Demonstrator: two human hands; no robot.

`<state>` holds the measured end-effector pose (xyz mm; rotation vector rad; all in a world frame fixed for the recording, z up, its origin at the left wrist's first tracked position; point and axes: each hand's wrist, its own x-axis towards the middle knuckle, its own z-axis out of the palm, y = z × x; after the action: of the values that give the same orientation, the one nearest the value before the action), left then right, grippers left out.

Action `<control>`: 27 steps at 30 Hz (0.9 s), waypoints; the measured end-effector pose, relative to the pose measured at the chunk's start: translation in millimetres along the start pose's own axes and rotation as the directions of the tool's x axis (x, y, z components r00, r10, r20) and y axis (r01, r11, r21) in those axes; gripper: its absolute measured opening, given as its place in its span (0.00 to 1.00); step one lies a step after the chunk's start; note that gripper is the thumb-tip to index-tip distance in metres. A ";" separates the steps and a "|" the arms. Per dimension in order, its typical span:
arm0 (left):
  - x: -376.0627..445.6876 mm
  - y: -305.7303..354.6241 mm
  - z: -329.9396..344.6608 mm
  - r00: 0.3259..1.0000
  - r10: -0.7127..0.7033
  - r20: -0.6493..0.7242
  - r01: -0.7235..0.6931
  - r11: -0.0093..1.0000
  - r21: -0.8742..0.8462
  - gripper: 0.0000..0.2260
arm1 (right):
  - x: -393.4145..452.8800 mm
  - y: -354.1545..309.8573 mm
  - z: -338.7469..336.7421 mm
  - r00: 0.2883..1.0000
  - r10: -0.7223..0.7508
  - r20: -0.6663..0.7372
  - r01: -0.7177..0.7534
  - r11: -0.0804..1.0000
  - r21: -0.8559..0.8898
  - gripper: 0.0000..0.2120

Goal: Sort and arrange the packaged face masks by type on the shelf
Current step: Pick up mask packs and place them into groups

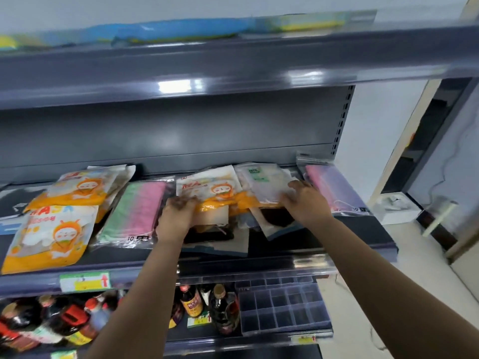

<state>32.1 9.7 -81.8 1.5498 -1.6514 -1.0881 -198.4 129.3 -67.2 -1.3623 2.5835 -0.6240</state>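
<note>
While both arms reach over the front edge of the middle shelf, the left hand lies on the near left corner of an orange-and-white mask pack printed with a cartoon face, its fingers curled over the pack's edge so that it grips it. That pack sits on top of a loose pile at the middle of the shelf, and under it show packs with dark masks and pale backing cards. The right hand rests on a clear pack of white masks just right of the orange one, its fingers bent over the pack's near right part; whether they pinch it or only press on it I cannot tell. Beyond the right hand, at the right end of the shelf, lies a clear pack of pink and purple masks, close to the hand but not touched. Left of the left hand a clear pack of green and pink masks lies flat, and further toward the left end two more orange cartoon packs overlap each other. On the shelf above lie blurred blue and yellow packs. Below, bottles stand beside a clear divided box.
</note>
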 end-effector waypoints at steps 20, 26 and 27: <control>-14.3 -4.9 3.1 0.983 0.051 -0.175 -0.117 0.912 -0.393 0.33 | 22.5 13.3 -2.9 0.988 0.149 0.045 -0.153 0.876 0.457 0.31; -14.0 -9.8 -8.0 0.992 0.049 -0.119 -0.104 0.857 -0.505 0.30 | 13.8 0.4 -10.1 0.996 0.084 -0.033 -0.037 0.710 0.703 0.27; -13.5 -11.8 -11.3 0.991 0.048 -0.125 -0.107 0.847 -0.520 0.30 | 12.7 -1.8 -10.2 0.995 0.093 -0.023 -0.046 0.678 0.734 0.28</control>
<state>49.1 21.7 -85.5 1.1453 -1.1915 -1.2583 -207.6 121.0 -56.5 -0.9506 1.9917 -1.4969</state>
